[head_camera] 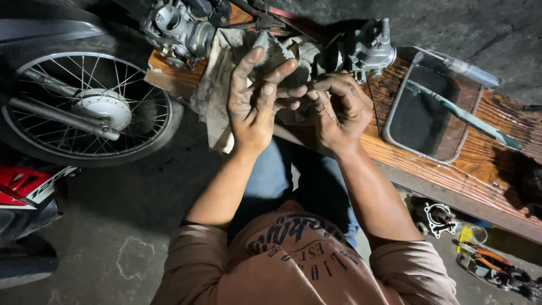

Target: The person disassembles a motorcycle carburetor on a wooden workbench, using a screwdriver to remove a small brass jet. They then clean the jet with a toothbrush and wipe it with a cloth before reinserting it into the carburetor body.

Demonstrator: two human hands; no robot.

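Both hands, left and right, grip a small dark part; metal tray holds a toothbrush.

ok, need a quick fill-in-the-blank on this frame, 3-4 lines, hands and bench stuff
1. The left hand and right hand meet over a dirty ____ spread on the wooden bench.
2. To the person's left stands a spoked motorcycle ____.
3. The metal tray lies to the ____ of the right hand.
4. A grey carburetor sits on the bench just beyond the ____ hand.

Missing words: rag; wheel; right; right
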